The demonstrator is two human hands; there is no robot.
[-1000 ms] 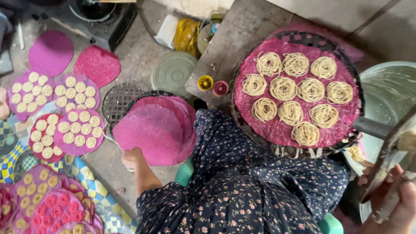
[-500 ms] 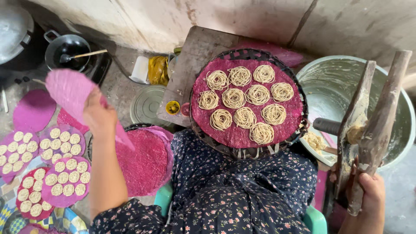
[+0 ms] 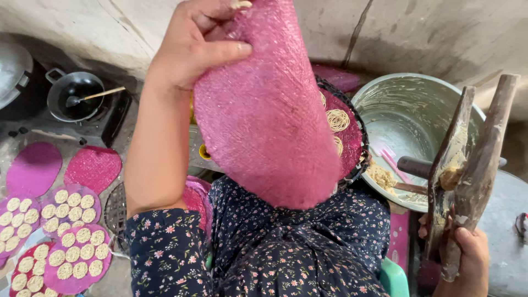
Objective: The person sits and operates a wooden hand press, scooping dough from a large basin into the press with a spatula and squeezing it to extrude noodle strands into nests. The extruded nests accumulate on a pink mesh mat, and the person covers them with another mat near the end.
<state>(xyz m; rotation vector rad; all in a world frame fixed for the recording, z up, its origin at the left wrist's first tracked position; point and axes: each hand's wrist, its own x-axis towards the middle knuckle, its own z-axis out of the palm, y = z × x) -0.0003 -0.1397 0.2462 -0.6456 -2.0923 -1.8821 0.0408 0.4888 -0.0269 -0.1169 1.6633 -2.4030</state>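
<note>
My left hand (image 3: 192, 47) is raised near the top of the head view and grips the upper edge of a round pink woven mat (image 3: 269, 115), which hangs in front of me and hides most of a round tray (image 3: 352, 129) of noodle coils. My right hand (image 3: 465, 256) at the lower right holds the two wooden handles of a noodle press (image 3: 467, 165) smeared with dough. My lap in a dark flowered dress fills the bottom middle.
A large metal bowl (image 3: 410, 110) with dough and a pink scraper sits right of the tray. Pink mats (image 3: 74, 250) covered with small noodle coils lie on the floor at left, with two bare mats (image 3: 91, 168) beside them. A black pot (image 3: 74, 99) with a spoon stands on a stove.
My left hand picked one pink mat off the stack at my left and swung it up and rightward, so it now hangs over the noodle tray. My right hand kept hold of the press.
</note>
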